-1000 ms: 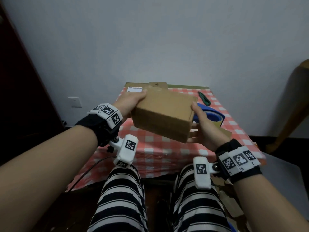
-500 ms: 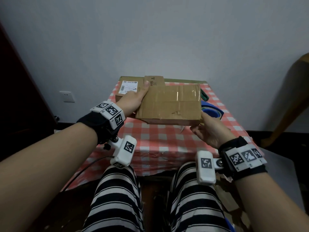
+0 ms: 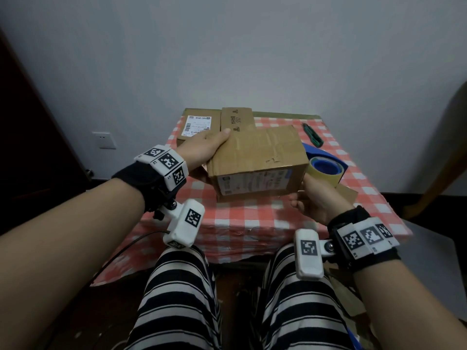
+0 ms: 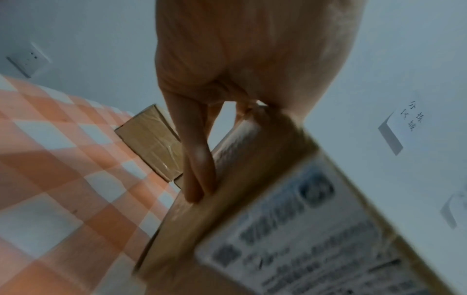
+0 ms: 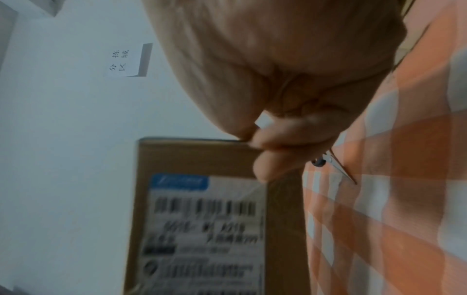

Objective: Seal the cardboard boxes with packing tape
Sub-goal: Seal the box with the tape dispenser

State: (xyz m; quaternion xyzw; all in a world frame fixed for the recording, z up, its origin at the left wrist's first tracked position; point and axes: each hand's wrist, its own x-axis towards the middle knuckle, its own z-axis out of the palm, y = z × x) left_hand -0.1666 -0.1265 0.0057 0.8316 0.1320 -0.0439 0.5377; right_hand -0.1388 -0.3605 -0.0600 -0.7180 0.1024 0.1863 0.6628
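I hold a brown cardboard box [image 3: 257,157] low over the red-checked table [image 3: 252,218]. Its top face is taped and a white shipping label faces me. My left hand [image 3: 209,152] grips its left end, thumb on top and fingers [image 4: 199,159] down the side. My right hand [image 3: 307,195] grips the lower right corner with curled fingers [image 5: 278,155]. Both wrist views show the box [image 4: 290,229] [image 5: 202,219] blurred. A blue tape dispenser [image 3: 326,170] with a yellowish roll lies just right of the box. Whether the box touches the cloth I cannot tell.
Two more cardboard boxes stand at the table's back left, one labelled [image 3: 197,127] and one printed [image 3: 237,120]. A green utility knife [image 3: 312,134] lies at the back right. A flat cardboard piece [image 3: 347,193] lies by my right hand. My striped legs are under the table's front edge.
Both hands turned the box, so its taped face moved to the top and its label face now faces me. The box also came lower and nearer to the table.
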